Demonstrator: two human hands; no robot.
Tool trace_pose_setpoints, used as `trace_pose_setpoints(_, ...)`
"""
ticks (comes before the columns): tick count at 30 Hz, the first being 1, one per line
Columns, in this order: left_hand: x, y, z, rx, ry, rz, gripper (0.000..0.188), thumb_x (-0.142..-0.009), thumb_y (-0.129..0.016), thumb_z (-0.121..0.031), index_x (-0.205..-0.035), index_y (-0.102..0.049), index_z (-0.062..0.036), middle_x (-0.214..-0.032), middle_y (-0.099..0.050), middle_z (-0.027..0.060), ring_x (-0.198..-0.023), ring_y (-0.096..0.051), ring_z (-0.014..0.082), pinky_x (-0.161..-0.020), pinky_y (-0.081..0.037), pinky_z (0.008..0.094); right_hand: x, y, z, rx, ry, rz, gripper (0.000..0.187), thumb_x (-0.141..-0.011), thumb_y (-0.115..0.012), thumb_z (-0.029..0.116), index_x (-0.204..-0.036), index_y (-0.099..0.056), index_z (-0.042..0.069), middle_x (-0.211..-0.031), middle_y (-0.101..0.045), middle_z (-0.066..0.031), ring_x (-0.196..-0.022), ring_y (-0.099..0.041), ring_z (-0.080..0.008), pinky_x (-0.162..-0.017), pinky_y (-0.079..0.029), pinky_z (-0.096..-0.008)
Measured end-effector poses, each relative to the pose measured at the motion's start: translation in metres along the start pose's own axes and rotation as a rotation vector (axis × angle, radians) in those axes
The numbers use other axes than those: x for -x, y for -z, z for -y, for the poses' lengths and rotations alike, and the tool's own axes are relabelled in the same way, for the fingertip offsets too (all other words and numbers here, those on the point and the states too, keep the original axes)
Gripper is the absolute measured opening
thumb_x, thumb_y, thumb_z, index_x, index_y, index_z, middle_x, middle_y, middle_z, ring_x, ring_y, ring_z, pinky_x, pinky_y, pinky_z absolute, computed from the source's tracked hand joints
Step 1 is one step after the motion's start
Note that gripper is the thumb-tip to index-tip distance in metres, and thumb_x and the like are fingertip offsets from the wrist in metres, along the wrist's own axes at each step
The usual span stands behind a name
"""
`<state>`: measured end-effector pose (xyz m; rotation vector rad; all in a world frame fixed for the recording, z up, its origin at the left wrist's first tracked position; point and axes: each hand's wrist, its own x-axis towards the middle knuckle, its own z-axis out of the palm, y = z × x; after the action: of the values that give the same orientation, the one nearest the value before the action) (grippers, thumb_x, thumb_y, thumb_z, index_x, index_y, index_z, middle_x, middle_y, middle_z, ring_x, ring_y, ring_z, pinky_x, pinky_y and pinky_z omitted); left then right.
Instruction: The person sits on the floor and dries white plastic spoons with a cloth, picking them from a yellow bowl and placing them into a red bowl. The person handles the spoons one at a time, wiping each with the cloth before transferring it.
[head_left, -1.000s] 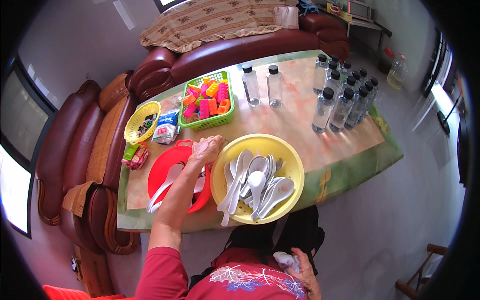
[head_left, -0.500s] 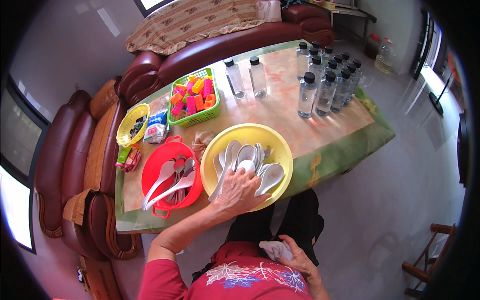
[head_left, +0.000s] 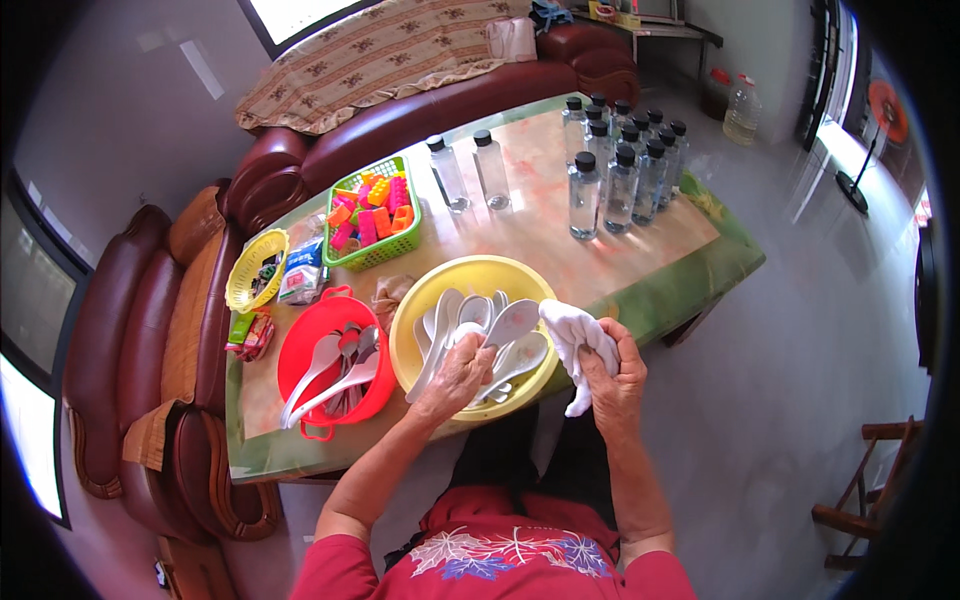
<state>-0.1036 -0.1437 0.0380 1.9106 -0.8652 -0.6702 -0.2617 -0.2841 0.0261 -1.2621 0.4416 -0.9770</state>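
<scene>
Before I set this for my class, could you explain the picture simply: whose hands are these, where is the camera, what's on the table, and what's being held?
There is no machine here: a person works with bare hands. A wide fisheye camera worn on the head looks down, so straight edges look bent. The left hand holds a white spoon by its handle; the right hand grips a white cloth. On the table, more spoons lie in a yellow basin. Beside it is a red tub with spoons too. Behind are a green basket of colourful bricks and black-capped bottles.
</scene>
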Motion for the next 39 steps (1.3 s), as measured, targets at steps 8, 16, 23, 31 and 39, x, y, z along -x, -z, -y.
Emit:
trace_pose_setpoints(8, 0.045, -0.016, -0.040, 0.553, 0.186, 0.064, 0.017, -0.096, -0.042, -0.020, -0.098, -0.051, -0.0054, -0.063, -0.038, -0.0048, -0.050, -0.032, 0.0039, -0.042, -0.027, 0.0195, -0.005, -0.055, 0.012, 0.879, 0.537, 0.121, 0.039, -0.067, -0.074, 0.009, -0.105, -0.065, 0.013, -0.080, -0.055, -0.0112, -0.070, -0.060, -0.0304, -0.059, -0.049, -0.0381)
trace_pose_setpoints(16, 0.070, -0.009, -0.021, 0.719, 0.152, 0.092, 0.015, -0.085, -0.042, -0.008, -0.099, -0.047, -0.0052, -0.064, -0.038, -0.0050, -0.050, -0.032, 0.0031, -0.043, -0.026, 0.0196, 0.021, -0.053, 0.030, 0.720, 0.349, 0.565, 0.032, -0.070, -0.071, 0.010, -0.101, -0.065, 0.008, -0.093, -0.063, -0.0154, -0.079, -0.064, -0.0336, -0.068, -0.052, -0.0381)
trace_pose_setpoints(23, 0.085, -0.013, -0.027, 0.886, 0.056, 0.117, 0.032, -0.090, -0.040, -0.006, -0.121, -0.043, -0.0013, -0.063, -0.036, -0.0054, -0.050, -0.033, 0.0033, -0.044, -0.027, 0.0180, 0.025, -0.075, 0.045, 0.985, 0.638, 0.139, 0.032, -0.067, -0.073, 0.013, -0.099, -0.066, 0.014, -0.087, -0.054, -0.0056, -0.076, -0.057, -0.0248, -0.065, -0.047, -0.0362)
trace_pose_setpoints(31, 0.070, -0.019, -0.019, 0.668, -0.078, -0.032, 0.055, -0.097, -0.027, -0.050, -0.115, -0.047, -0.0014, -0.062, -0.037, -0.0046, -0.052, -0.034, 0.0043, -0.045, -0.028, 0.0190, 0.018, -0.076, 0.031, 0.981, 0.786, 0.309, 0.035, -0.062, -0.070, 0.006, -0.097, -0.065, 0.006, -0.101, -0.058, -0.0100, -0.089, -0.055, -0.0287, -0.071, -0.049, -0.0384)
trace_pose_setpoints(39, 0.053, -0.017, 0.013, 0.865, -0.002, -0.093, 0.089, -0.085, -0.013, -0.075, -0.122, -0.047, -0.0022, -0.106, -0.057, 0.0097, -0.100, -0.055, 0.0137, -0.087, -0.043, 0.0262, 0.034, -0.088, 0.017, 0.759, 0.683, 0.586, 0.024, -0.070, -0.069, 0.006, -0.093, -0.063, 0.003, -0.094, -0.061, -0.0102, -0.078, -0.060, -0.0285, -0.066, -0.052, -0.0372)
